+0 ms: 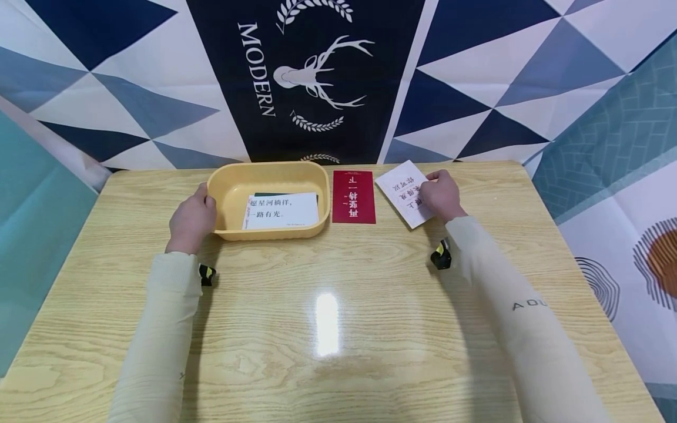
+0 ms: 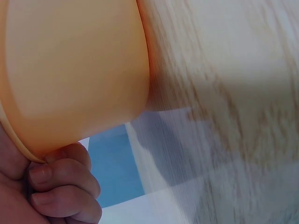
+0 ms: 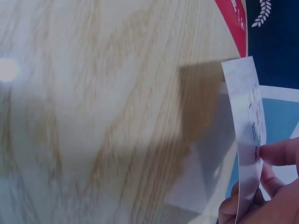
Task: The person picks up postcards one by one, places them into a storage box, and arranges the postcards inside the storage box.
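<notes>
A yellow plastic basin [image 1: 268,234] stands at the back left of the table. My left hand [image 1: 193,220] grips its left rim, and in the left wrist view the fingers [image 2: 65,177] curl under that rim. Inside the basin lies a white card [image 1: 280,211] with black lettering, partly covering a dark green card [image 1: 285,194]. A red card [image 1: 354,197] lies flat on the table just right of the basin. My right hand [image 1: 443,195] pinches a white card with writing [image 1: 403,191] by its right edge; in the right wrist view this card is raised off the tabletop.
The wooden table [image 1: 328,276] meets a patterned cloth [image 1: 317,76] with a deer head behind its back edge. Black wrist devices [image 1: 441,255] sit at both sleeves. A bright reflection shows on the table's middle.
</notes>
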